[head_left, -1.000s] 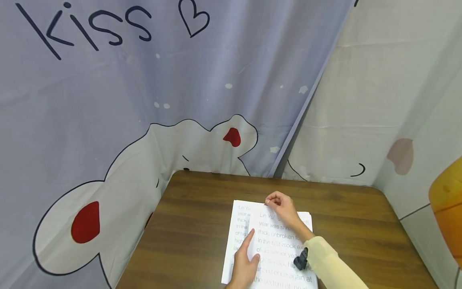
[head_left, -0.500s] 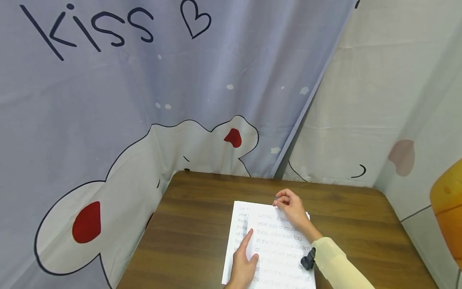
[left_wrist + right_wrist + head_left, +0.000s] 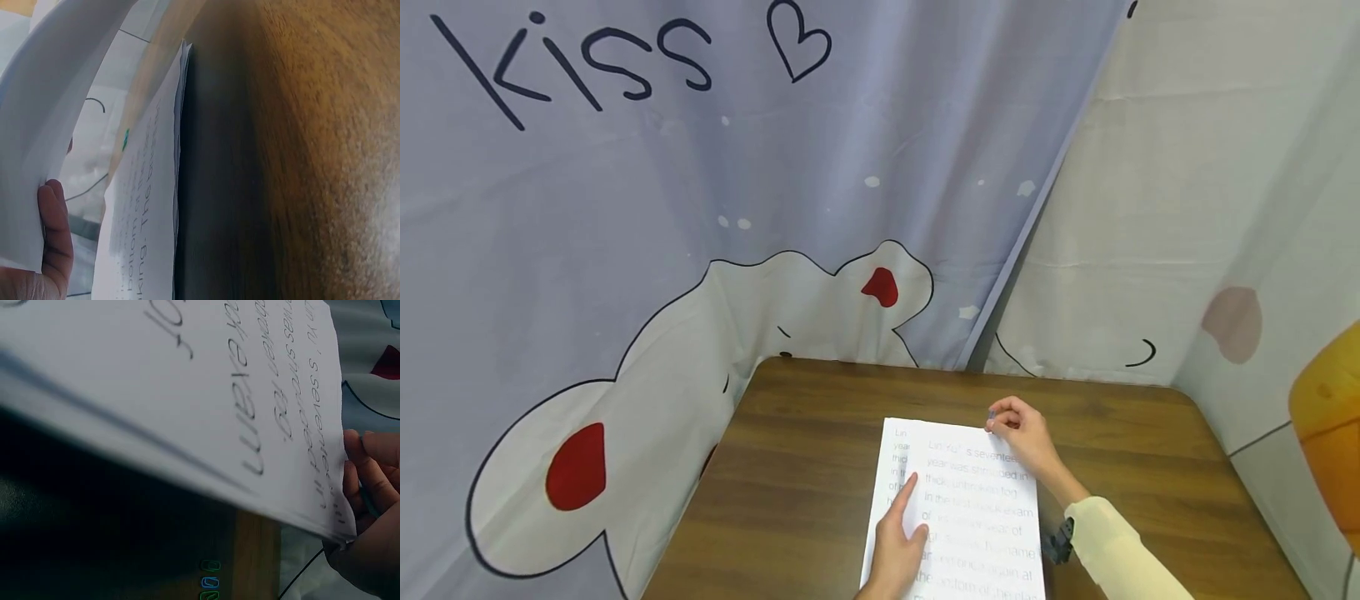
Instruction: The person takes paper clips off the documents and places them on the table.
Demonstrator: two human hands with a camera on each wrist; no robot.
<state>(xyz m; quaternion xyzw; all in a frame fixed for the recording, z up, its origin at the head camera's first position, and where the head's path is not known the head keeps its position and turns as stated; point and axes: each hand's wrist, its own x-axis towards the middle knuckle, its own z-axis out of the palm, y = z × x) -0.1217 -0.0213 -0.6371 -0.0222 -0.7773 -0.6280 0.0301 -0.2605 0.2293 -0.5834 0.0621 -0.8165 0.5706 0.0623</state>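
Observation:
My left hand [image 3: 895, 554] grips a few printed sheets [image 3: 973, 517] by their left side, thumb on the front. In the left wrist view its curled fingers [image 3: 56, 225] show at the edge of the raised paper. The right hand [image 3: 1026, 433] is at the top right corner of these sheets, pinching a small bluish paper clip [image 3: 992, 414], mostly hidden by the fingers. The right wrist view shows the fingertips [image 3: 353, 447] right at the paper's top edge. Another printed stack [image 3: 137, 206] lies on the table below the raised sheets.
Several coloured paper clips [image 3: 210, 581] lie on the wooden table [image 3: 790, 467], seen beneath the sheets in the right wrist view. A printed curtain [image 3: 625, 208] hangs behind the table. A black wrist camera [image 3: 1058, 542] sits on the right wrist.
My right hand has slid rightward along the top edge to the corner, the bluish clip coming into sight at its fingertips. The held sheets shifted slightly left with the left hand.

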